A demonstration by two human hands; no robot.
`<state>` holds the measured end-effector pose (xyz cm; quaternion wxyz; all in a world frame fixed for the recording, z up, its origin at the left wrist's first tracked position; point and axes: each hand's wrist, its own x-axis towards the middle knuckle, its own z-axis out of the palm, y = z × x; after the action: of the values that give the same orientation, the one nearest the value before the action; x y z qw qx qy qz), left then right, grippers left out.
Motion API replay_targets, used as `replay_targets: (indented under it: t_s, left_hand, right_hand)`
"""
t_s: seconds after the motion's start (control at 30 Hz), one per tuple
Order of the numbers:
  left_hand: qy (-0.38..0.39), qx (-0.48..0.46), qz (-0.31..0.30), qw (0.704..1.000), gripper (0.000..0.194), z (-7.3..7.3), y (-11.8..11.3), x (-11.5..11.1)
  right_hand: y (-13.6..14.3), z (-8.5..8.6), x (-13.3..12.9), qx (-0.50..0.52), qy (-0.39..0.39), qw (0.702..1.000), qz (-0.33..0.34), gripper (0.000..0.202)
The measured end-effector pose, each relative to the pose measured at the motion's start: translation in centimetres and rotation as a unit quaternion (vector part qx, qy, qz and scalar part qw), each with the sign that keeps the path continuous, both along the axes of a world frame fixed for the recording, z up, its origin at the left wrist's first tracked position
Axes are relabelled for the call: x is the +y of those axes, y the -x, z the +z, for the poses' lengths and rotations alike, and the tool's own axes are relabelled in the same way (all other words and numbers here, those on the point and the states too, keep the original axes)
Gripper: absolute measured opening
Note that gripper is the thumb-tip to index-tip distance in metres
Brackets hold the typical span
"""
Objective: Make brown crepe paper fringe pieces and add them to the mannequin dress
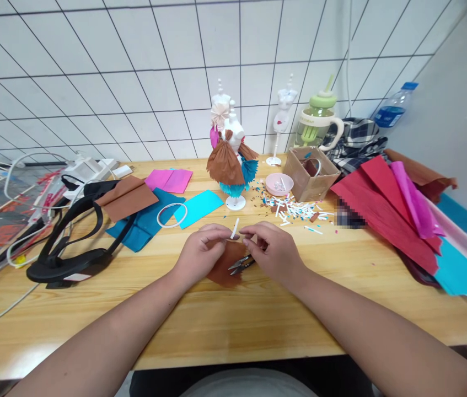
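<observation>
My left hand [202, 251] pinches the top edge of a small brown piece of crepe paper [225, 270], which hangs down with a jagged lower edge. A short white strip [235, 227] stands up at my left fingertips, between the two hands. My right hand [277, 251] is closed around small black thread snips [241, 266], their blades pointing left in front of the brown paper. Its thumb and index finger come close to the white strip; I cannot tell whether they touch it. Beyond the hands stands a white mannequin [233, 129] dressed in brown and blue pleated paper.
White scraps [299, 209] lie around a pink bowl [279, 184] and a cardboard box [313, 173]. Folded coloured paper, a white ring [172, 215] and a black headset [76, 264] are on the left. Red paper sheets [386, 204] pile up on the right. A green-lidded jug [320, 121] stands behind.
</observation>
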<state>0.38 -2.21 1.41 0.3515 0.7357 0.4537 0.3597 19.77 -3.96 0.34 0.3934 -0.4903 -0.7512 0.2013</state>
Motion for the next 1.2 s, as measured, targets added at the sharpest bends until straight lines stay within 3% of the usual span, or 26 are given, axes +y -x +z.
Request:
replay_targets:
  t_s: [0.13, 0.3, 0.6, 0.77, 0.93, 1.2]
  left_hand:
    - [0.014, 0.022, -0.021, 0.999, 0.022, -0.08, -0.23, -0.03]
    - [0.035, 0.040, -0.051, 0.997, 0.022, -0.36, -0.47, -0.07]
    - [0.017, 0.050, -0.070, 0.996, 0.020, -0.33, -0.57, -0.23]
    - [0.053, 0.013, -0.066, 0.996, 0.022, -0.52, -0.49, -0.13]
    - [0.053, 0.015, -0.085, 0.995, 0.025, -0.66, -0.56, -0.27]
    - [0.013, 0.056, -0.067, 0.996, 0.020, -0.56, -0.59, -0.20]
  right_hand:
    - [-0.08, 0.33, -0.12, -0.007, -0.027, 1.000, 0.011, 0.017]
    - [-0.18, -0.27, 0.22, -0.055, -0.008, 0.998, 0.034, 0.014]
    - [0.00, 0.14, -0.02, -0.066, 0.005, 0.998, 0.004, 0.008]
    - [-0.04, 0.09, -0.08, -0.088, -0.014, 0.996, 0.025, 0.013]
    - [-0.18, 0.03, -0.09, -0.112, -0.014, 0.994, -0.007, 0.010]
    - [0.29, 0.15, -0.08, -0.024, 0.056, 0.998, -0.024, 0.007]
